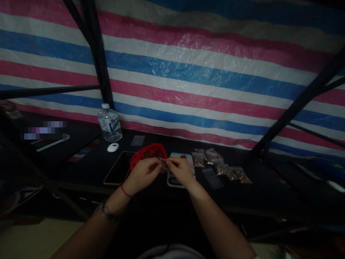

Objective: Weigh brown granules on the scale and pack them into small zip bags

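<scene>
Both my hands meet over the table, pinching a small clear zip bag [163, 165] between them. My left hand [144, 171] is closed on one side of the bag, in front of a red basket [134, 157] that holds brown bits. On the bag's other side my right hand [181, 170] grips too, above a white kitchen scale [190, 160]. A small brown piece [183, 156] shows on the scale's top. Right of the scale lie several filled zip bags [198, 160] and a flat zip bag [212, 178]. What the held bag contains is too dim to make out.
A tablet [116, 169] lies left of the basket. Behind it are a white computer mouse [113, 147], a large clear plastic bottle [110, 124] and another flat bag [137, 140]. Dark metal posts [98, 54] frame the black table, with a striped tarp [188, 72] behind.
</scene>
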`<control>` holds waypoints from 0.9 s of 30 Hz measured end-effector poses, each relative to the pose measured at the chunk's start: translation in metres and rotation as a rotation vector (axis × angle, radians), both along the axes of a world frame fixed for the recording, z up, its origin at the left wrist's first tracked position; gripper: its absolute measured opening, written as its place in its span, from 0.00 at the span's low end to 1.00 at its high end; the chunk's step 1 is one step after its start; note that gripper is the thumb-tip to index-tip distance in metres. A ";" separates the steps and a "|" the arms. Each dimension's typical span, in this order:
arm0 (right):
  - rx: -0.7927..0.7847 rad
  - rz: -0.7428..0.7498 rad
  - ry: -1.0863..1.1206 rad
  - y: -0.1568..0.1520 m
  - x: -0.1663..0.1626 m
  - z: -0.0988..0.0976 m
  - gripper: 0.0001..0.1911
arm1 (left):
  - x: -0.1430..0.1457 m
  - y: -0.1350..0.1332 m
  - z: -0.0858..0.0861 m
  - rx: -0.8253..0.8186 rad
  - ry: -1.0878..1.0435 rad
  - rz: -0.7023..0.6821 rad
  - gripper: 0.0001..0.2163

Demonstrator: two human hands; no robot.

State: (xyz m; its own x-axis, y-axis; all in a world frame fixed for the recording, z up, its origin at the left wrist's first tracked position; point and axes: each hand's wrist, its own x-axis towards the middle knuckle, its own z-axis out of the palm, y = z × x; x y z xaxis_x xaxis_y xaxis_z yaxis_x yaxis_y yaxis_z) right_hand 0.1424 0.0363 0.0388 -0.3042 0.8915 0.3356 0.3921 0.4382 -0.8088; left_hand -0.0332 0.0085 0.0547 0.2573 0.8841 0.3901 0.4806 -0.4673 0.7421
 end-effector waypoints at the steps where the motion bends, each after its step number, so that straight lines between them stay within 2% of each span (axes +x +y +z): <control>1: 0.041 -0.050 -0.007 0.000 -0.001 -0.001 0.09 | 0.000 0.000 -0.001 -0.010 0.014 0.042 0.10; 3: 0.164 -0.078 -0.057 0.000 -0.003 -0.002 0.11 | 0.001 0.001 -0.003 -0.038 0.045 0.118 0.09; 7: 0.322 0.051 -0.259 0.001 -0.007 -0.006 0.15 | 0.001 0.002 -0.005 -0.048 0.155 0.172 0.09; 11: 0.297 0.159 -0.343 0.003 -0.009 -0.009 0.12 | 0.003 -0.002 -0.002 -0.001 0.265 0.090 0.10; 14: 0.232 0.150 -0.281 0.004 -0.009 -0.006 0.08 | 0.002 -0.006 0.003 0.186 0.283 0.060 0.07; 15: 0.207 0.121 -0.246 0.004 -0.009 -0.005 0.06 | 0.000 -0.006 0.004 0.258 0.293 0.044 0.12; 17: 0.169 0.089 -0.192 0.004 -0.009 -0.002 0.07 | -0.004 -0.006 0.004 0.338 0.341 -0.001 0.28; 19: 0.153 0.110 -0.171 0.002 -0.011 0.000 0.11 | -0.008 -0.004 0.003 0.328 0.395 -0.030 0.34; 24: 0.152 0.156 -0.129 0.002 -0.011 0.003 0.06 | -0.013 0.004 -0.004 0.240 0.408 -0.033 0.24; 27: 0.200 -0.031 -0.011 0.016 0.011 0.003 0.07 | -0.017 0.008 -0.008 0.241 0.394 0.033 0.23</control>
